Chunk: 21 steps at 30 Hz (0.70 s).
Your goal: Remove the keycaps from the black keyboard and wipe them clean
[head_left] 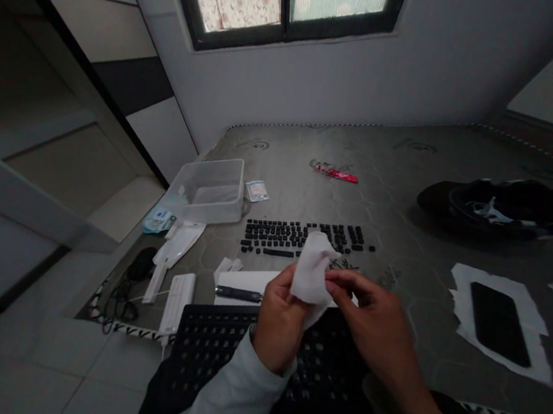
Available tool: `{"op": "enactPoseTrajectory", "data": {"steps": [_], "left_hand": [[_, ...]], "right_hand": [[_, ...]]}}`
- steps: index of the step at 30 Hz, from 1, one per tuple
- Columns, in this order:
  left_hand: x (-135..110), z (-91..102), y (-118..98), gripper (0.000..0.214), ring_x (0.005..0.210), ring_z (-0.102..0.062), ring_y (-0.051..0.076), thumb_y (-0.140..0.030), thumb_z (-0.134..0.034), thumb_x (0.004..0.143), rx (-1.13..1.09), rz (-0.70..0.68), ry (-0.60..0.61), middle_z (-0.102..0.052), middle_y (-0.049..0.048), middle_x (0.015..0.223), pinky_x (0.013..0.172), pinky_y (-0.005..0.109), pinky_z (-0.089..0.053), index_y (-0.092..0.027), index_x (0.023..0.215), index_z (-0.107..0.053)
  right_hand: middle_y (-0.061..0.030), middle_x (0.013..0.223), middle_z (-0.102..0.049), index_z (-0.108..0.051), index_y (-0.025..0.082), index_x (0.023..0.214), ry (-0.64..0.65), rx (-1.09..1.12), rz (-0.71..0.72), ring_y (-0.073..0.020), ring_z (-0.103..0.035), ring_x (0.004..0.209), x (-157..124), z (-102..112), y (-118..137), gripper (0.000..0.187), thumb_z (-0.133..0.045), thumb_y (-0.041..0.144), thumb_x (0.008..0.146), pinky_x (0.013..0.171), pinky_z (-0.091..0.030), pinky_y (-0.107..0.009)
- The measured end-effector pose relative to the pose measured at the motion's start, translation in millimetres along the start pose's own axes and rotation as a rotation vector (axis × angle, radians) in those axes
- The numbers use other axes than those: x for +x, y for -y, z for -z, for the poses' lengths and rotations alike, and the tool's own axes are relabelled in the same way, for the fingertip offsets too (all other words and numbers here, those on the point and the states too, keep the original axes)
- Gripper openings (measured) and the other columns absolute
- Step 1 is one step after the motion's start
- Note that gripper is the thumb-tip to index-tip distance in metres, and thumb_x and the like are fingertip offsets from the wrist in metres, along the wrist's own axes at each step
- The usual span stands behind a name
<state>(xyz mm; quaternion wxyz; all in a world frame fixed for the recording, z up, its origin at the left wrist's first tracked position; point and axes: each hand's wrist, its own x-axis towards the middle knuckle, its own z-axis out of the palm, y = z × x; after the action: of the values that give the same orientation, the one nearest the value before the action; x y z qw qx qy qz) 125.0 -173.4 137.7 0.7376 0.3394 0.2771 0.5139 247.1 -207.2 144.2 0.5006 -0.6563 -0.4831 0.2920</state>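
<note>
My left hand (278, 321) is closed around a crumpled white wipe (313, 272), held up above a black keyboard frame (218, 351) with its keycaps removed. My right hand (375, 326) pinches the wipe's right edge with thumb and fingers. Behind the hands, the removed black keycaps (298, 236) lie in rows on the grey mattress-like surface (407, 209). A sheet of white paper (247, 279) with a dark pen-like tool (238, 293) lies just left of my left hand.
A clear plastic tub (208, 192) stands at the left, with small packets (257, 191) beside it. A red wrapper (336, 172) lies farther back. A black helmet (505, 207) sits at the right. A black phone (499, 321) rests on white paper. A mouse (141, 263) and white strips lie left.
</note>
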Motion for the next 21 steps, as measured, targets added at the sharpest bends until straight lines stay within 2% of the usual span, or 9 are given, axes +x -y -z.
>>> {"op": "enactPoseTrajectory", "data": {"steps": [4,8,10,12,15,19,21], "left_hand": [[3,4.8,3,0.030,0.093,-0.067,0.018,-0.017,-0.080,0.069,0.148,-0.013,0.024,-0.074,0.0037,0.100,0.085,0.025,-0.049,-0.019,0.099,-0.072],[1,2.6,3,0.021,0.086,-0.068,0.018,-0.030,-0.073,0.079,0.223,0.058,0.065,-0.075,0.0051,0.093,0.076,0.023,-0.050,-0.016,0.096,-0.073],[2,2.5,4,0.022,0.084,-0.068,0.017,-0.031,-0.073,0.080,0.239,0.045,0.065,-0.075,0.0048,0.092,0.077,0.024,-0.050,-0.017,0.097,-0.073],[4,4.4,5,0.023,0.085,-0.068,0.017,-0.030,-0.074,0.078,0.231,0.021,0.040,-0.075,0.0046,0.093,0.081,0.026,-0.050,-0.017,0.097,-0.074],[9,8.4,5,0.026,0.084,-0.069,0.018,-0.033,-0.074,0.078,0.151,0.043,-0.039,-0.075,0.0054,0.092,0.083,0.029,-0.051,-0.016,0.097,-0.072],[9,8.1,-3,0.031,0.079,-0.070,0.019,-0.033,-0.080,0.072,0.019,0.143,-0.112,-0.075,0.0068,0.087,0.081,0.032,-0.053,-0.014,0.094,-0.070],[7,5.8,-7,0.032,0.081,-0.070,0.019,-0.029,-0.082,0.069,-0.026,0.168,-0.085,-0.075,0.0071,0.089,0.085,0.033,-0.052,-0.014,0.094,-0.069]], "right_hand": [[0.0006,0.090,-0.075,-0.075,0.029,0.091,-0.044,-0.057,0.085,-0.0185,-0.067,0.078,-5,5,5,0.015,-0.062,0.032,0.083,0.065,-0.048,-0.027],[0.0011,0.083,-0.073,-0.074,0.029,0.089,-0.121,-0.123,0.163,-0.0174,-0.065,0.071,-8,7,4,0.011,-0.065,0.031,0.083,0.054,-0.045,-0.025],[0.0016,0.085,-0.073,-0.074,0.030,0.089,-0.143,-0.154,0.228,-0.0180,-0.065,0.078,-10,7,3,0.010,-0.065,0.028,0.084,0.062,-0.048,-0.027],[0.0019,0.092,-0.073,-0.073,0.031,0.093,-0.106,-0.186,0.317,-0.0188,-0.065,0.088,-12,6,3,0.014,-0.062,0.024,0.087,0.076,-0.049,-0.030],[0.0008,0.102,-0.072,-0.070,0.032,0.104,-0.081,-0.226,0.392,-0.0191,-0.063,0.097,-15,6,6,0.021,-0.057,0.022,0.091,0.087,-0.047,-0.034],[-0.0045,0.107,-0.067,-0.067,0.027,0.106,-0.277,-0.185,0.251,-0.0209,-0.063,0.091,-12,4,2,0.020,-0.061,0.034,0.088,0.081,-0.050,-0.036],[-0.0064,0.115,-0.066,-0.063,0.026,0.115,-0.202,-0.061,0.133,-0.0218,-0.063,0.094,-8,2,-4,0.031,-0.060,0.041,0.087,0.081,-0.051,-0.036]]}}
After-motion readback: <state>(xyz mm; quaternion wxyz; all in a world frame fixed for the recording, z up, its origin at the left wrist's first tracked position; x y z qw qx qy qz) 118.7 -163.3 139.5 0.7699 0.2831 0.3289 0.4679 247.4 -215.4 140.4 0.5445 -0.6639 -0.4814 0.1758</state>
